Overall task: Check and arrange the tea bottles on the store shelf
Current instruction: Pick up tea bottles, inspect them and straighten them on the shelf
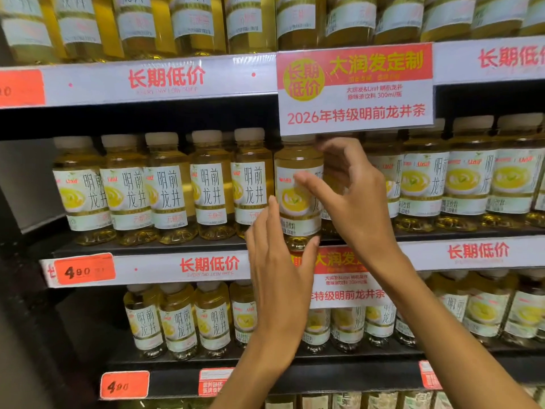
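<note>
A tea bottle (298, 184) of yellow liquid with a white label stands at the front edge of the middle shelf (153, 249), between rows of like bottles (168, 187). My left hand (277, 261) has straight fingers laid against the bottle's lower left side. My right hand (348, 187) is at the bottle's right side, thumb stretched across the label and fingers loosely curved near its shoulder. Whether the right hand grips the bottle is unclear. The bottle's cap is hidden behind a hanging price sign (355, 90).
Same tea bottles fill the top shelf (141, 22), the middle shelf's right part (469, 172) and the lower shelf (177, 320). Orange price tags (84, 269) sit on the shelf rails. A second sign (345, 278) hangs below my hands. A dark wall closes the left end.
</note>
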`<act>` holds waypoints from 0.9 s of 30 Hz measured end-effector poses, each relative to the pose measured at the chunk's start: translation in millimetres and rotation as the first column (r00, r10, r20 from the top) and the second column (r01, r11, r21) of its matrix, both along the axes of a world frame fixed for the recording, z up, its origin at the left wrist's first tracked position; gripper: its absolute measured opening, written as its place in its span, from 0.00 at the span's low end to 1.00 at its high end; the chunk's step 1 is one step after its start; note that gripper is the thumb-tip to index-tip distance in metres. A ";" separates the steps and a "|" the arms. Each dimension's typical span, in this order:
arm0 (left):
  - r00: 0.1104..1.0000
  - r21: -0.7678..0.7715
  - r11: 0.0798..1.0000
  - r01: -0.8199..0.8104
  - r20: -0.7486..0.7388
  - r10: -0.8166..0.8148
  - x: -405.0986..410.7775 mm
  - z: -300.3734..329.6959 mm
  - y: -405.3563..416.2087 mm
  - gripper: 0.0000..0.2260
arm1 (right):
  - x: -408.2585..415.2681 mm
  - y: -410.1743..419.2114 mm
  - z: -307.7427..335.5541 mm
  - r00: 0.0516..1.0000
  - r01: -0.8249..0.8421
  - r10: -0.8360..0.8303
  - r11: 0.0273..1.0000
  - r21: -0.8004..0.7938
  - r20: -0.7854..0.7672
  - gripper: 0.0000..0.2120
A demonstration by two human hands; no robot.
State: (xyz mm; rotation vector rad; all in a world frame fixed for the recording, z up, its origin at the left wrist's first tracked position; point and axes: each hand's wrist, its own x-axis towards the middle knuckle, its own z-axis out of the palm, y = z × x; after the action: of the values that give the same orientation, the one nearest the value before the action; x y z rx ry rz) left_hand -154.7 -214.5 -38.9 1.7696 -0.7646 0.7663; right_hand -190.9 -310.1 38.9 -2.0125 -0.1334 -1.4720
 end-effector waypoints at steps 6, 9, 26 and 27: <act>0.989 0.021 0.989 -0.147 0.038 0.146 1.1 5.3 -1.9 0.35 | -5.2 -7.9 0.9 0.987 0.155 -0.159 0.971 -0.180 -0.004 0.17; 0.981 0.015 0.986 -0.167 0.099 0.165 0.5 6.3 -3.0 0.29 | -0.6 -10.0 -2.5 0.964 0.257 -0.265 0.936 -0.242 -0.001 0.19; 0.981 0.050 0.992 -0.114 0.166 0.104 -4.4 9.0 -10.4 0.21 | 0.5 -33.2 -2.1 0.729 0.685 -0.665 0.698 -0.212 0.166 0.15; 0.983 0.053 0.994 -0.094 0.166 0.084 -6.2 9.9 -12.3 0.21 | -0.4 -36.2 -0.8 0.702 0.707 -0.699 0.660 -0.253 0.138 0.16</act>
State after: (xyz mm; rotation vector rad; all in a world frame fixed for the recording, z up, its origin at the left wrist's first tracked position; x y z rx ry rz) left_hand -161.0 -226.8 -29.0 1.8214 -0.8294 0.9669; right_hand -191.2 -346.3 38.1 -2.4280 0.5253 -2.0468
